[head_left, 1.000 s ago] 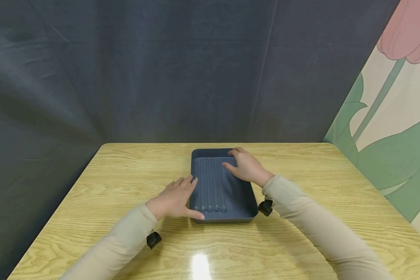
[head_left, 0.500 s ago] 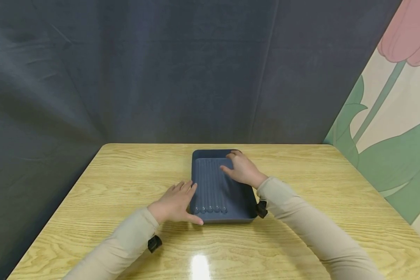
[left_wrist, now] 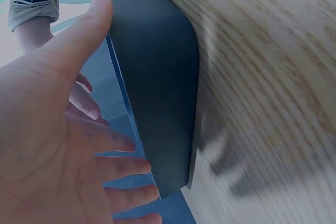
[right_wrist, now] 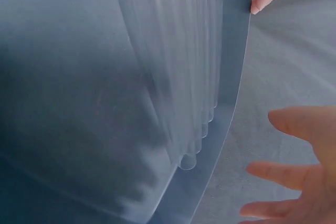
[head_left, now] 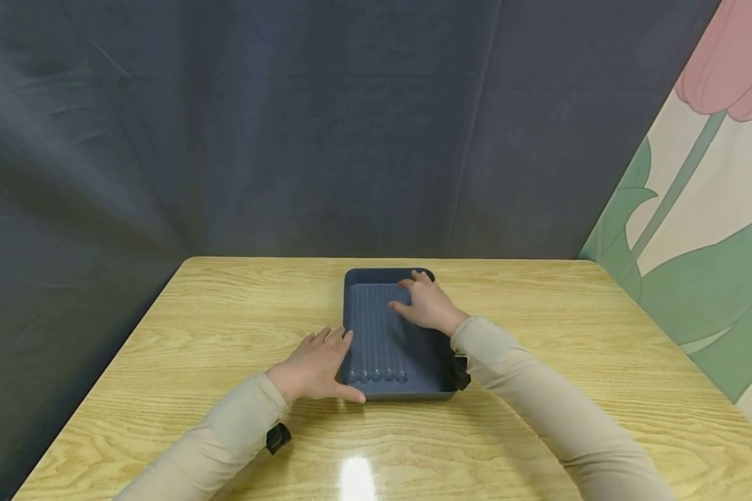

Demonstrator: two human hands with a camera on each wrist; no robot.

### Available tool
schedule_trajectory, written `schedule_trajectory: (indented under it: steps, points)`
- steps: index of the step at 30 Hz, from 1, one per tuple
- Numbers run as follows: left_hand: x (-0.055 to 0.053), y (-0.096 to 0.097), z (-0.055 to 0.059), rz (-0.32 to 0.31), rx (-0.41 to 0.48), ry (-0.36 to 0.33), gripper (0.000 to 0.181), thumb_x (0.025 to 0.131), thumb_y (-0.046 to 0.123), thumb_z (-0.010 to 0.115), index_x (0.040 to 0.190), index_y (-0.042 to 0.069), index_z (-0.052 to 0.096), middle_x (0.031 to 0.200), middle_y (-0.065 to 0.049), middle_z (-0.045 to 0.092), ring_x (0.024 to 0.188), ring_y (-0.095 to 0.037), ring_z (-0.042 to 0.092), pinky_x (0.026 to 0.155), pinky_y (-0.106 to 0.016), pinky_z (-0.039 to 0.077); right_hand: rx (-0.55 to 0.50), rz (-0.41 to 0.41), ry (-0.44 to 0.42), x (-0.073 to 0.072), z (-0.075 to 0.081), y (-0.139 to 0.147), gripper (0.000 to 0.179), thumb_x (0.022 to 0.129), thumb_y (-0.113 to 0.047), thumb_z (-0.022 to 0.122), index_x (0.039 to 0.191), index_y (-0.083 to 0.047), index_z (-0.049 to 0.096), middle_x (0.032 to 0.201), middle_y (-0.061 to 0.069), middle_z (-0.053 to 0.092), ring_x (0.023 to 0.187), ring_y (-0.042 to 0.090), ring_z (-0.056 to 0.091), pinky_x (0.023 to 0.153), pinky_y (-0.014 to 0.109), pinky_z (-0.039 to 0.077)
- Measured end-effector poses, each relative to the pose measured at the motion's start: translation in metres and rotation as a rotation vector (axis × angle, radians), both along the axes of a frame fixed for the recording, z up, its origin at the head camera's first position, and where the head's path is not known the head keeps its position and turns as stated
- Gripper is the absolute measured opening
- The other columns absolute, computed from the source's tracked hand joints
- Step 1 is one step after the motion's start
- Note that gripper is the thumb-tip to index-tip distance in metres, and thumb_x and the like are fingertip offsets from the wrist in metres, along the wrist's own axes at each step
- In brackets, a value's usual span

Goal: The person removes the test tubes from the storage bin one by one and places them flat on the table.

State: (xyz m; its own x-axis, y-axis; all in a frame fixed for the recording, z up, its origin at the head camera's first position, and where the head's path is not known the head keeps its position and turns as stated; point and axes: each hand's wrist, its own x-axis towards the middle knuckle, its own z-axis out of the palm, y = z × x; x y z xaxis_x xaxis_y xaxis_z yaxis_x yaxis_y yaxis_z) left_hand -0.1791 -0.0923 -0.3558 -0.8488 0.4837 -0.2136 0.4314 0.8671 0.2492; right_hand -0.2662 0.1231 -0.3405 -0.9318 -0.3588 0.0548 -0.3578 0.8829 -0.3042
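A dark blue rectangular tray [head_left: 429, 369] sits on the table. Along its left side lie several clear test tubes [head_left: 376, 334], side by side, rounded ends toward me. My left hand [head_left: 316, 365] is at the tray's near left corner, its fingers straight and spread, thumb tip at the near rim. In the left wrist view those fingers reach along the tray's outer wall [left_wrist: 157, 77]. Over the right far part of the tray hovers my right hand [head_left: 427, 305], fingers apart and loosely bent, holding nothing. The right wrist view shows the tubes [right_wrist: 184, 72] apart from its fingertips.
The wood-grain table [head_left: 225, 313] extends on both sides of the tray. A dark cloth [head_left: 326, 139] hangs behind and at left; a wall with a painted tulip [head_left: 727, 62] stands at right. Each wrist carries a small black camera [head_left: 278, 437].
My right hand has moved left and slightly nearer over the tray, toward the tubes. My left hand stays almost in place at the corner, and the tray and tubes keep their places.
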Motion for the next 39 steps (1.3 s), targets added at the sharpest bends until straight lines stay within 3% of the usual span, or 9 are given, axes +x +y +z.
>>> schedule_trajectory:
  steps: [7, 16, 31, 39]
  points:
    - [0.0, 0.001, 0.0, 0.0, -0.005, 0.003, 0.105, 0.073, 0.062, 0.066, 0.147, 0.0, 0.024, 0.153, -0.022, 0.023, 0.14, -0.043, 0.023, 0.113, -0.056, 0.023, -0.028, -0.01, -0.048, -0.002, -0.002, -0.001, 0.05, 0.091, -0.029, 0.059, 0.13, 0.001, 0.053, 0.135, 0.023, 0.051, 0.14, 0.045, 0.022, 0.109, 0.066, 0.019]
    - [0.0, 0.002, 0.0, 0.002, -0.008, -0.001, 0.106, 0.073, 0.062, 0.067, 0.147, 0.0, 0.024, 0.153, -0.022, 0.023, 0.14, -0.043, 0.024, 0.113, -0.056, 0.023, -0.053, -0.021, -0.072, -0.008, -0.009, -0.001, 0.048, 0.092, -0.028, 0.058, 0.129, 0.002, 0.053, 0.135, 0.023, 0.051, 0.14, 0.044, 0.022, 0.111, 0.063, 0.018]
    - [0.0, 0.002, 0.001, 0.001, 0.002, 0.002, 0.104, 0.074, 0.061, 0.067, 0.147, 0.0, 0.024, 0.153, -0.022, 0.023, 0.14, -0.043, 0.024, 0.113, -0.055, 0.023, -0.058, -0.064, -0.13, -0.014, -0.023, -0.003, 0.049, 0.091, -0.03, 0.059, 0.123, 0.007, 0.057, 0.129, 0.022, 0.056, 0.138, 0.043, 0.026, 0.112, 0.056, 0.024]
    - [0.0, 0.002, 0.0, 0.009, 0.004, -0.007, 0.105, 0.074, 0.062, 0.066, 0.147, 0.0, 0.023, 0.153, -0.021, 0.022, 0.14, -0.043, 0.023, 0.113, -0.055, 0.023, -0.033, -0.088, -0.137, -0.015, -0.029, -0.003, 0.049, 0.09, -0.032, 0.06, 0.119, 0.008, 0.059, 0.127, 0.023, 0.058, 0.133, 0.042, 0.035, 0.107, 0.054, 0.033]
